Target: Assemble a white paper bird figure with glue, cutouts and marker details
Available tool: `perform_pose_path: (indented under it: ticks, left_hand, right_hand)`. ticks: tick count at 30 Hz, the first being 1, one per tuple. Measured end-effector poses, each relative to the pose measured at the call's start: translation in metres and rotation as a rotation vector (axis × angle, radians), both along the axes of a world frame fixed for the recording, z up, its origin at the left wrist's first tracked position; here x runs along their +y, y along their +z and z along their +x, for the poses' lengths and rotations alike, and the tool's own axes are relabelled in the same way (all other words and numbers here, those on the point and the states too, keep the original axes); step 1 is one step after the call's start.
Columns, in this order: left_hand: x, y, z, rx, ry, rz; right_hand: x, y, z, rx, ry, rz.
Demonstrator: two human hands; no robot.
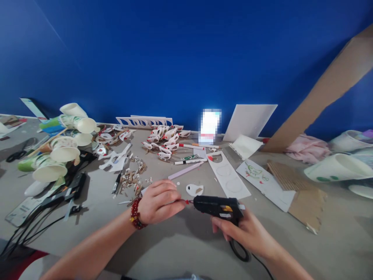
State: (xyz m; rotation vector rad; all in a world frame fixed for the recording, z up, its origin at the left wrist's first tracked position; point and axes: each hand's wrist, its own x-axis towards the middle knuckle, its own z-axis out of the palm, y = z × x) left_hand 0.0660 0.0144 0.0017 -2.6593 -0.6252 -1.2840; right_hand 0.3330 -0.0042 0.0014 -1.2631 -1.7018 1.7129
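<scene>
My left hand [163, 202], with a red bead bracelet on the wrist, pinches a small red piece [187, 202] at its fingertips. My right hand [241, 229] is wrapped round the handle of a black glue gun [217, 206]. The gun's nozzle points left and meets or nearly meets the red piece; whether they touch is hard to tell. Just beyond the nozzle, a white bird-shaped cutout [194, 189] with a black dot and a brown patch lies on the grey table [180, 249].
Many white bird cutouts with red parts [164, 140] lie in a pile. Paper cups [58, 149], cables and scraps [132, 179] are at left. Markers [190, 146], a white card with drawn outlines [229, 175], cardboard [309, 202] and more cups [339, 167] lie centre to right.
</scene>
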Motion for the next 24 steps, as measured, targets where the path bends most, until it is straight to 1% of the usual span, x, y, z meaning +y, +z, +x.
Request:
perform_pose_path:
  ticks: [4, 6, 11, 13, 16, 19, 21, 22, 24]
  left_hand:
    - [-0.002, -0.009, -0.004, -0.053, -0.01, -0.043]
    - [-0.003, -0.012, -0.005, -0.058, -0.007, -0.064]
    - [-0.003, -0.01, -0.006, -0.054, -0.032, -0.088]
    - [-0.004, -0.008, -0.005, -0.067, -0.039, -0.091]
    - [-0.004, -0.008, -0.004, -0.088, -0.04, -0.085]
    - [-0.004, -0.009, -0.003, -0.095, -0.032, -0.079]
    - [-0.004, -0.01, -0.002, -0.099, -0.027, -0.075]
    - [-0.004, -0.01, -0.002, -0.101, -0.024, -0.073]
    - [-0.004, -0.012, -0.002, -0.106, -0.024, -0.069]
  right_hand:
    - [-0.006, -0.002, -0.006, 0.02, -0.089, -0.015]
    - [-0.008, -0.002, -0.009, 0.046, -0.126, -0.003]
    - [-0.012, -0.002, -0.013, 0.056, -0.171, 0.009]
    - [-0.015, -0.005, -0.014, 0.052, -0.206, 0.009]
    - [-0.02, -0.015, -0.014, 0.046, -0.26, 0.035]
    - [-0.024, -0.027, -0.011, 0.022, -0.281, 0.109]
    - [-0.022, -0.031, -0.007, -0.01, -0.271, 0.193]
    - [-0.021, -0.031, -0.006, -0.03, -0.245, 0.251]
    - [-0.015, -0.025, -0.004, -0.091, -0.143, 0.396]
